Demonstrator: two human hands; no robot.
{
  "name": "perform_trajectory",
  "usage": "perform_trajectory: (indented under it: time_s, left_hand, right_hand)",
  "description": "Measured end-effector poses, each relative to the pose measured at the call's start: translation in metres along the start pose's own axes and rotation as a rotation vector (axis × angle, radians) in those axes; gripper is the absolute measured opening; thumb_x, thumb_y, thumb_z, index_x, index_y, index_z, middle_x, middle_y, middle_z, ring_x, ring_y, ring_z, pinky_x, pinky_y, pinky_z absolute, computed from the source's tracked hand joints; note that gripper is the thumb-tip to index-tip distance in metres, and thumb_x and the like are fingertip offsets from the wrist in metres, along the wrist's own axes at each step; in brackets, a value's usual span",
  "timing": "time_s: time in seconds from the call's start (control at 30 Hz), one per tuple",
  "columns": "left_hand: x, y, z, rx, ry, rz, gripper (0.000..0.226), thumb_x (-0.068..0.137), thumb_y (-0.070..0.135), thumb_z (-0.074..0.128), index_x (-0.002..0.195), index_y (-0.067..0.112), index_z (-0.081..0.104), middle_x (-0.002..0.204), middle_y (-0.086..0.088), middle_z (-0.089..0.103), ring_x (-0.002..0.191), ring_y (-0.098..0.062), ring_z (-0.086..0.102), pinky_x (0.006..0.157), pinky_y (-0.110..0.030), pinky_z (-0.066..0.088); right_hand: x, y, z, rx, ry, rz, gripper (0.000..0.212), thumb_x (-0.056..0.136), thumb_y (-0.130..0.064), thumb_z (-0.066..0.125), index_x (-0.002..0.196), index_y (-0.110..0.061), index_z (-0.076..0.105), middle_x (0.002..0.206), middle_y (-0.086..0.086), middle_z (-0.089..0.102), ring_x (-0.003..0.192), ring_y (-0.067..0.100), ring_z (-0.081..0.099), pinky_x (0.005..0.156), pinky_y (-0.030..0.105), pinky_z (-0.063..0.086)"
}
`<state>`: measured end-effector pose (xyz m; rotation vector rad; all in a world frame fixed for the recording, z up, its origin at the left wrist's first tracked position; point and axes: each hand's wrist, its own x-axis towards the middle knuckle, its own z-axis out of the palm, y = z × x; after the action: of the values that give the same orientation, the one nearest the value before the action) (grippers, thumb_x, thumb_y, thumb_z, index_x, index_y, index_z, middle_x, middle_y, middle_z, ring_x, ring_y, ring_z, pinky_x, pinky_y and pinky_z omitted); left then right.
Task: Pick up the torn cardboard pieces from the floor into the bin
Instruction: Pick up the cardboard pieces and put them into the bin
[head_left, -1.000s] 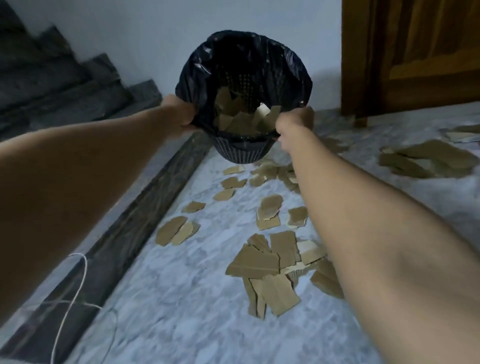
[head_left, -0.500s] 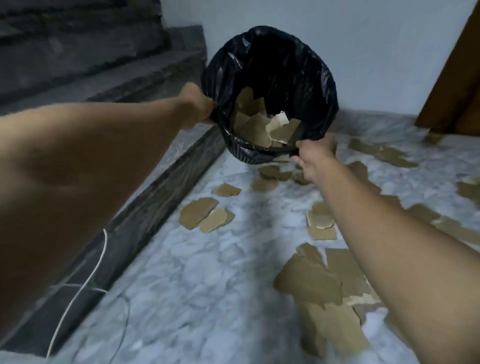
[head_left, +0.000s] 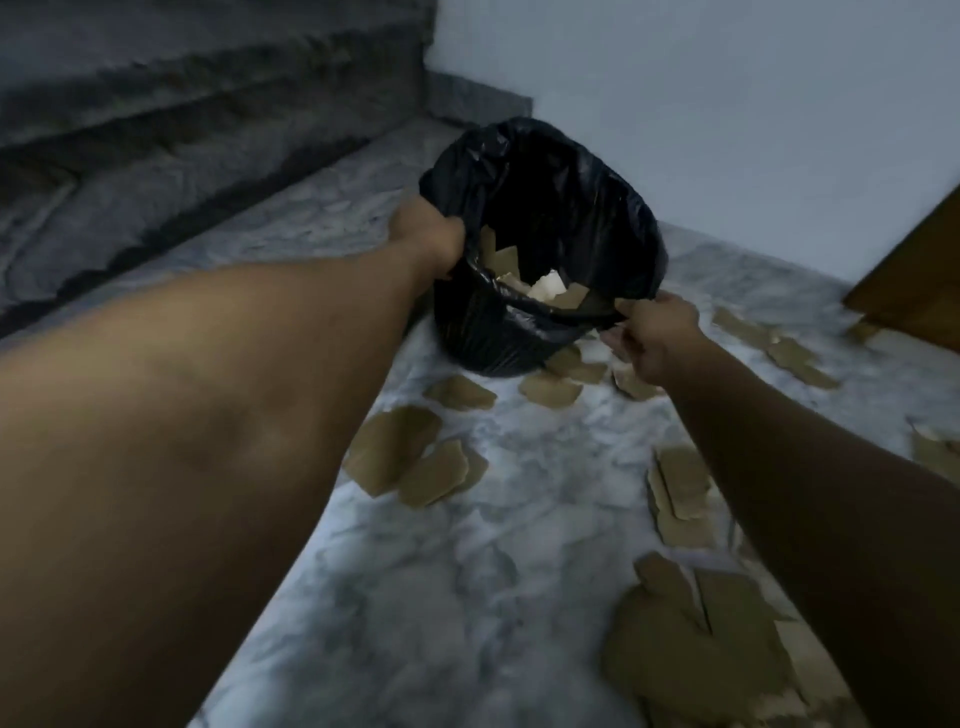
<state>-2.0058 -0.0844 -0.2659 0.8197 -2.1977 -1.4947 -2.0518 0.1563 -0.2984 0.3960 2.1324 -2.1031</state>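
A black bin (head_left: 498, 332) lined with a black plastic bag stands on the marble floor near the wall corner, with several brown cardboard pieces (head_left: 545, 291) inside. My left hand (head_left: 426, 236) grips the bin's left rim. My right hand (head_left: 654, 332) pinches the bag at the front right rim. Torn cardboard pieces lie scattered on the floor: a group (head_left: 410, 457) left of centre, small ones (head_left: 550, 389) at the bin's foot, more (head_left: 680, 488) beside my right forearm, and a large heap (head_left: 696, 654) at the lower right.
Dark stone stairs (head_left: 156, 130) rise at the left, with a raised marble ledge (head_left: 291, 223) beside the bin. A white wall (head_left: 727, 104) is behind. A wooden door corner (head_left: 914, 280) shows at the right, with more cardboard scraps (head_left: 779, 348) in front of it.
The bin, held up and tilted toward me before, has come down to the floor and stands more upright. Both hands stay on its rim. The view has swung left.
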Motion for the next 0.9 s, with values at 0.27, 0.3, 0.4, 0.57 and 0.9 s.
perform_trajectory:
  time_s: [0.27,0.3,0.4,0.57,0.9]
  left_hand:
    - [-0.001,-0.017,-0.009,-0.107,-0.182,-0.154,0.037,0.098,0.027,0.057,0.122,-0.001,0.051,0.109,-0.020,0.064,0.077,-0.034,0.070,0.069,-0.045,0.062]
    - [-0.005,-0.015,-0.011,-0.088,-0.207,-0.152,0.039,0.099,0.029,0.055,0.123,-0.001,0.051,0.106,-0.020,0.065,0.074,-0.032,0.069,0.073,-0.046,0.062]
    - [-0.021,-0.010,-0.012,0.062,-0.254,-0.128,0.038,0.101,0.040,0.048,0.114,0.005,0.053,0.106,-0.017,0.065,0.080,-0.034,0.070,0.076,-0.048,0.060]
    - [-0.065,-0.013,-0.003,0.459,-0.321,-0.136,0.050,0.101,0.053,0.032,0.089,0.009,0.054,0.073,-0.010,0.060,0.057,-0.028,0.059,0.072,-0.039,0.056]
    - [-0.285,-0.088,0.155,0.999,-0.857,0.363,0.061,0.084,0.059,0.061,0.120,0.011,0.057,0.124,-0.011,0.058,0.110,-0.033,0.057,0.084,-0.038,0.048]
  right_hand:
    - [0.002,-0.020,0.006,-0.014,0.039,-0.062,0.015,0.098,-0.016,0.057,0.112,-0.014,0.052,0.094,0.013,0.061,0.065,0.021,0.059,0.043,0.024,0.048]
    - [-0.003,-0.020,0.007,0.003,0.048,-0.071,0.009,0.099,-0.016,0.056,0.107,-0.014,0.053,0.090,0.011,0.060,0.065,0.020,0.056,0.045,0.024,0.048]
    - [-0.012,-0.010,0.001,0.010,0.012,-0.079,0.040,0.101,-0.016,0.053,0.139,-0.009,0.045,0.086,0.005,0.057,0.067,0.016,0.055,0.057,0.029,0.051]
    - [-0.029,0.028,-0.047,-0.208,-0.070,-0.053,0.054,0.095,-0.018,0.057,0.145,-0.014,0.040,0.118,0.013,0.061,0.084,0.025,0.065,0.052,0.030,0.046]
    - [-0.111,0.170,-0.245,-1.030,-0.300,0.016,0.025,0.076,-0.016,0.072,0.069,-0.024,0.050,0.072,-0.005,0.052,0.077,0.020,0.054,0.066,0.025,0.038]
